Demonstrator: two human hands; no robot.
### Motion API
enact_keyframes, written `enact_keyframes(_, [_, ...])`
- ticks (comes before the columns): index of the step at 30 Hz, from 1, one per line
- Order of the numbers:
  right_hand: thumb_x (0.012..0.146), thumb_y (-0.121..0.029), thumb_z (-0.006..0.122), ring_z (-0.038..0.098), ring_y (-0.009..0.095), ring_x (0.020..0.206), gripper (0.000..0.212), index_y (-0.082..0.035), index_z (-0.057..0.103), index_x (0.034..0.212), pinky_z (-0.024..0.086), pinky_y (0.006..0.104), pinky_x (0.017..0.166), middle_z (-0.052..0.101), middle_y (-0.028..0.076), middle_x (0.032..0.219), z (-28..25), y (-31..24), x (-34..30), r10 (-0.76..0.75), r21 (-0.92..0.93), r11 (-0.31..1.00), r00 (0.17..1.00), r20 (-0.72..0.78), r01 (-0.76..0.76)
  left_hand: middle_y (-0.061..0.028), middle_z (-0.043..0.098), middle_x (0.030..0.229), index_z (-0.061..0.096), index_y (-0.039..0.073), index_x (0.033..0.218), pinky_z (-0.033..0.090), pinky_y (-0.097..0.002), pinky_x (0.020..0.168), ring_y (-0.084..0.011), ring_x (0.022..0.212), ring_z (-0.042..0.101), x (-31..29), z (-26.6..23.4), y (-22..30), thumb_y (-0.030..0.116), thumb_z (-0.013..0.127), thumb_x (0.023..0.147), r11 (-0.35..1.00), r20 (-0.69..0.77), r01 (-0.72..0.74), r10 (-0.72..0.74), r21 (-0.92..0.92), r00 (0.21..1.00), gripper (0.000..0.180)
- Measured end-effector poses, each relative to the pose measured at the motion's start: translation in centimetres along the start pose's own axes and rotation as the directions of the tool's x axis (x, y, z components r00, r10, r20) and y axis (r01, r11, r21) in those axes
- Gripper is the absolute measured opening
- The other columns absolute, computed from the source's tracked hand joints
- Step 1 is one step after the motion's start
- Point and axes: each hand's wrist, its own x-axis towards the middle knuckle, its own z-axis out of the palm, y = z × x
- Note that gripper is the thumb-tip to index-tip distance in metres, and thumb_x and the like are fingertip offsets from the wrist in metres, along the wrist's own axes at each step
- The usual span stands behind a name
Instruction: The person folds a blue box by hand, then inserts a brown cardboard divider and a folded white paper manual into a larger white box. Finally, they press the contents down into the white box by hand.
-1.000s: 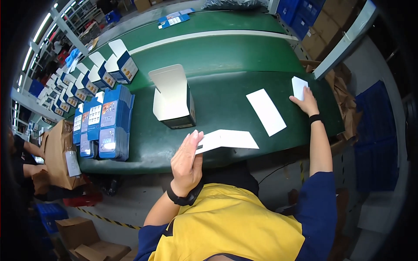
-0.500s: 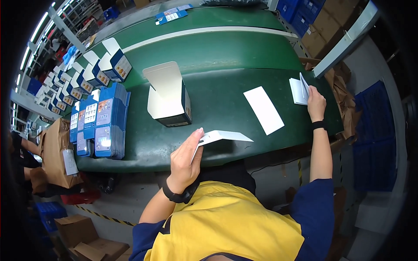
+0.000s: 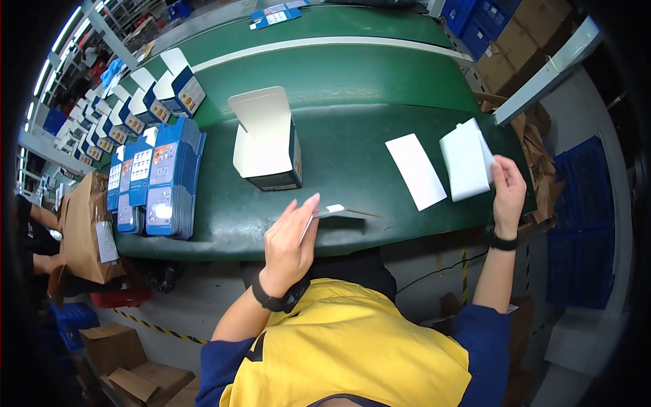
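Observation:
My left hand holds a thin white card edge-on above the near rim of the green table. My right hand grips a white folded sheet lifted at the table's right end. An open white and dark blue carton stands upright between the hands, its flap raised. A flat white paper strip lies on the table just left of the held sheet.
Stacks of flat blue cartons lie at the table's left. Several assembled blue and white boxes line the far left. A brown paper bag hangs below the left edge. Cardboard boxes and blue crates stand at the right.
My right hand has picked the white sheet up off the table's right end and drawn it toward me. The card in my left hand has turned from flat to edge-on.

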Motion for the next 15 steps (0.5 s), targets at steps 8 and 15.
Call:
enact_keyframes(8, [0.090,-0.012,0.061,0.057,0.006,0.070,0.016,0.003,0.062,0.094,0.044,0.0190,0.063,0.064,0.004,0.080,9.5,-5.2,-6.9,0.040,0.264,0.942,0.851,0.524,-0.207,-0.0095,0.066,0.095,0.054,0.002,0.123,0.046,-0.0256,0.078,-0.0135,0.086,0.059,1.8,0.2,2.2,0.021,0.049,0.097,0.747,0.298,0.534,-0.445,-0.397,0.845,0.033])
enact_keyframes(15, [0.090,-0.008,0.058,0.060,0.008,0.070,0.012,0.001,0.064,0.096,0.046,0.0201,0.062,0.067,0.006,0.082,12.5,-5.5,-6.8,-0.136,0.231,0.973,0.826,0.546,0.007,-0.0138,0.064,0.109,0.055,0.004,0.119,0.048,-0.0307,0.084,-0.0233,0.097,0.063,0.8,-2.6,2.7,0.012,0.062,0.087,0.783,0.440,0.536,-0.380,-0.315,0.814,0.034])
